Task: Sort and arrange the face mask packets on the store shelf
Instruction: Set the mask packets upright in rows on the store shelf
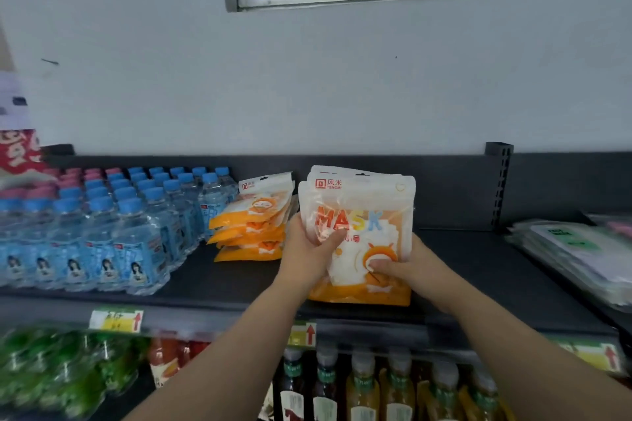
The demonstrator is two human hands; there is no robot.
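A bundle of white and orange face mask packets [362, 202] stands upright on the dark top shelf [478, 260], the front one printed "MASK". My left hand [309, 253] grips its left edge, thumb across the front. My right hand [400, 267] grips its lower right part, thumb on the front. A leaning stack of the same mask packets [254, 225] lies just to the left, apart from the bundle I hold.
Rows of blue-capped water bottles [102, 225] fill the shelf's left side. Flat packets in clear wrap with green labels [574, 249] lie at the right. Below the price-tag rail [302, 335] stand drink bottles [362, 386] and green bottles [51, 369]. A wall rises behind.
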